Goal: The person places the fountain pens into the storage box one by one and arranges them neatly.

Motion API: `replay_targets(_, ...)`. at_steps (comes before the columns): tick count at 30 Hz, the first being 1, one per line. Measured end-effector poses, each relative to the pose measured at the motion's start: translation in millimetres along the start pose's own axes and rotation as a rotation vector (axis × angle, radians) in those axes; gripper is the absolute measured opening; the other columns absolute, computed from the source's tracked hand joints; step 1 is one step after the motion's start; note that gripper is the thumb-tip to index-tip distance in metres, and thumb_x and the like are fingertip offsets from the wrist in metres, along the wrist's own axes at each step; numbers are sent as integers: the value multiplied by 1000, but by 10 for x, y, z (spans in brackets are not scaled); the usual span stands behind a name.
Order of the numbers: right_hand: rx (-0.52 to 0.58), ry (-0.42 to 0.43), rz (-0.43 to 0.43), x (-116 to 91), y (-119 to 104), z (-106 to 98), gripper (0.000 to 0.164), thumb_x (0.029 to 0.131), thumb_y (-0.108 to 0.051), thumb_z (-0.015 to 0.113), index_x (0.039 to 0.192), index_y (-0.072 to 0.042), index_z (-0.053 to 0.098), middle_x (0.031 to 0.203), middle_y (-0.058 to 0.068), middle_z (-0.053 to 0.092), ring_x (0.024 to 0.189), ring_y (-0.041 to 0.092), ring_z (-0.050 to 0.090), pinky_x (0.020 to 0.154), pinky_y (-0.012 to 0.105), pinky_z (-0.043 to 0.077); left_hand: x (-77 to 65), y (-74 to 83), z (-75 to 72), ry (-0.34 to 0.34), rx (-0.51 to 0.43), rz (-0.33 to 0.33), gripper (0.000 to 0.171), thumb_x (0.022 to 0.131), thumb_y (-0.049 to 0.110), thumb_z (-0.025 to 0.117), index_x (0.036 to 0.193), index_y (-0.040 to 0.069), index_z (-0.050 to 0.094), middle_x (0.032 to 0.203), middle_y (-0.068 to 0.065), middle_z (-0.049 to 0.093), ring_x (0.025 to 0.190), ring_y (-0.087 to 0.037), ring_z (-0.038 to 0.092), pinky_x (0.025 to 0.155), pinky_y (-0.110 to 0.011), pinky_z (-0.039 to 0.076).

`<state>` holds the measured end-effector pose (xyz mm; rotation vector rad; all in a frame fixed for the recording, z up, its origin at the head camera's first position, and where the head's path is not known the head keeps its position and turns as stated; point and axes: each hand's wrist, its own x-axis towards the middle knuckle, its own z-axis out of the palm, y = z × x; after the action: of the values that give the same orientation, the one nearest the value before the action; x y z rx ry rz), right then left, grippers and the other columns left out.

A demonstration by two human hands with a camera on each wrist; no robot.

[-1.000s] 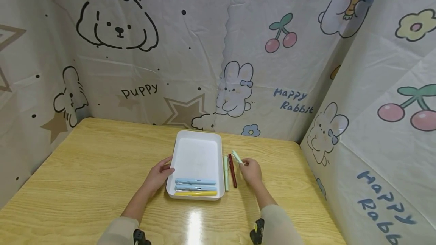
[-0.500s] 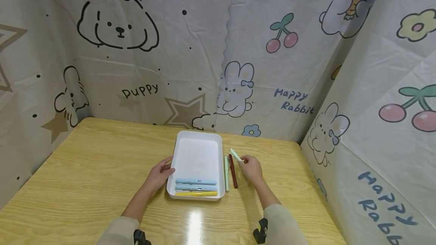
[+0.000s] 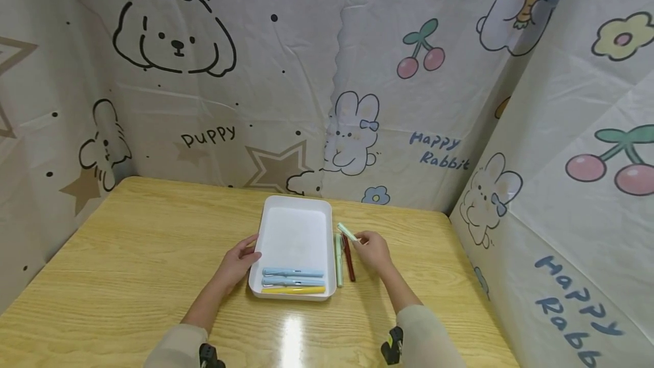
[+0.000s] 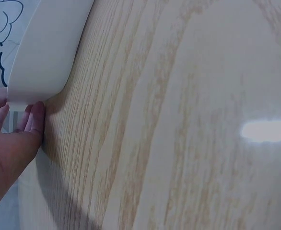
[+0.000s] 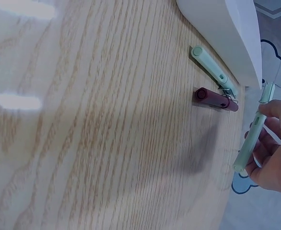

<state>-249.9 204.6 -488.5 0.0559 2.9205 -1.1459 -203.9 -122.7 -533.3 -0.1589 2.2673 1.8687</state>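
My right hand (image 3: 373, 250) pinches a light green pen (image 5: 251, 140) between thumb and fingers, raised above the table and tilted. Below it, a second light green pen (image 3: 339, 260) and a dark red pen (image 3: 349, 259) lie side by side, just right of the white tray (image 3: 293, 209). The left hand (image 3: 239, 260) holds that tray by its left side, thumb over the rim and fingers outside; the left wrist view shows the fingertips under the rim (image 4: 28, 98). Inside the tray's near end lie two light blue pens (image 3: 293, 281) and a yellow pen (image 3: 293, 290).
The wooden table (image 3: 153, 231) extends around the tray, with a bright reflection near its front. A printed curtain (image 3: 286, 72) encloses the back and both sides. Dark devices (image 3: 392, 345) are strapped over the sleeves.
The right hand has moved slightly left toward the tray, bringing the held pen over the tops of the two lying pens. The left hand and tray have stayed in place.
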Motion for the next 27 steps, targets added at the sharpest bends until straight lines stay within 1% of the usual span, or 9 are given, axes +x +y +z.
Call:
replay_targets(7, -20, -16, -61, -8, -60, 7, 23, 88, -14, 61, 106, -2, 68, 84, 9, 64, 68, 14, 51, 56, 23, 41, -2, -7, -6, -3, -2, 9, 53, 97, 16, 51, 146, 15, 33, 138, -24, 42, 125, -36, 44, 103, -46, 41)
replay_targets(13, -20, -20, -115, -15, -146, 11, 22, 87, -16, 64, 104, -2, 69, 85, 9, 64, 72, 15, 54, 57, 23, 42, -4, -5, -8, 1, 6, 16, 53, 96, 15, 51, 146, 15, 33, 136, -24, 43, 124, -35, 45, 102, -45, 42)
replay_targets(17, -12, -36, -121, -22, -183, 18, 22, 87, -14, 63, 104, -2, 69, 89, 11, 63, 73, 17, 54, 57, 24, 44, -8, -2, -3, 2, 0, 20, 52, 96, 14, 50, 146, 14, 33, 135, -24, 43, 122, -34, 46, 101, -44, 43)
replay_targets(24, -7, -68, -152, -28, -203, 34, 20, 87, -12, 63, 103, -2, 69, 89, 10, 63, 75, 17, 54, 58, 23, 45, -18, 7, 1, 2, -4, 8, 52, 96, 15, 51, 146, 15, 33, 136, -25, 43, 123, -35, 45, 102, -46, 41)
replay_targets(27, 2, -82, -153, -36, -236, 34, 21, 87, -12, 62, 104, -2, 68, 90, 10, 62, 77, 17, 55, 60, 24, 46, -14, 4, 0, 6, -1, 5, 52, 96, 15, 51, 145, 15, 33, 135, -25, 43, 123, -35, 46, 102, -46, 41)
